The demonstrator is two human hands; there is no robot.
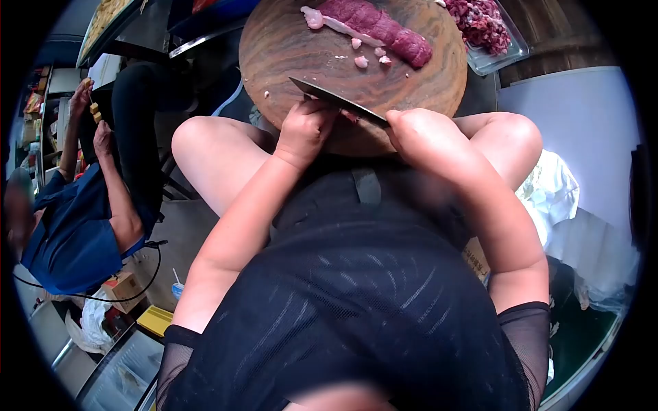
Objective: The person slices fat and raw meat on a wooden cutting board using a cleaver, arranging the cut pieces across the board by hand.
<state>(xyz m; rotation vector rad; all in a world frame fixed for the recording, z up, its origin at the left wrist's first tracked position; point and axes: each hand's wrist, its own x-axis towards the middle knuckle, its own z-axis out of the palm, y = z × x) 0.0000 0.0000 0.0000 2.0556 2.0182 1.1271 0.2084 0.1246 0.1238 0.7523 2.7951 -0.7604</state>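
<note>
Head view. The right grip [415, 129] is closed round the handle end of a knife [339, 101]; the handle itself is hidden within the fingers. The blade runs from the right grip leftward and slightly forward, its tip ending just ahead of the left grip [305, 130]. The left grip is curled, its knuckles close against the blade; its fingertips are largely covered, so whether it has hold of anything cannot be told. A small scrap of red meat [351, 116] shows between the two grips, at the near side of the blade.

Both grips are over the near part of a round wooden chopping block [274, 55]. Well forward of them on the block lies a large piece of meat [377, 31] (a pale strip runs along its near side). Between that piece and the blade are several pale bits [361, 62]. Forward and right of the right grip, beside the block, is a clear tray [522, 51] of chopped meat [480, 24]. Well to the left of the left grip, a second person [82, 233] holds a skewer with yellow pieces [95, 109].
</note>
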